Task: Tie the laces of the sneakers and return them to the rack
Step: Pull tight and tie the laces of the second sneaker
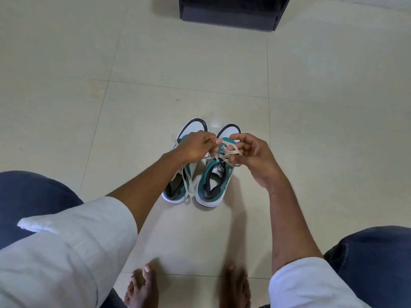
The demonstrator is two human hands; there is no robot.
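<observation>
A pair of low sneakers in teal and white, with white soles and dark toe trim, stands side by side on the pale cream tiled floor point(200, 63), toes pointing away from the person and heels toward the bare feet point(142, 287) at the bottom edge. The right-hand sneaker point(214, 185) shows a white tongue label with dark lettering and a dark lining around its opening. The left-hand sneaker point(178, 187) sits just beside it, its heel almost touching; its flat off-white laces trail loose down its inner side to the heel.

Both hands hover over the front of the right-hand sneaker. The left hand point(193, 147) reaches across the left-hand sneaker, fingers curled closed and pinching a strand of the flat off-white laces point(224, 155) of the right-hand sneaker. The right hand point(255, 158) has its grip closed on the same laces, with a strand wrapped around the fingers point(233, 148). The laces form a loose tangle of loops between the two hands; whether a knot is formed cannot be made out.

The hands cover the eyelets and much of the tongue of both sneakers, and the left forearm hides the middle of the left-hand sneaker. White rolled-up sleeves point(77, 241) and dark blue trousers point(33, 196) fill the lower corners. At the top edge stands a black boxy rack point(229, 14), well apart from the sneakers, cut off by the frame so that only its base and lowest opening show.
</observation>
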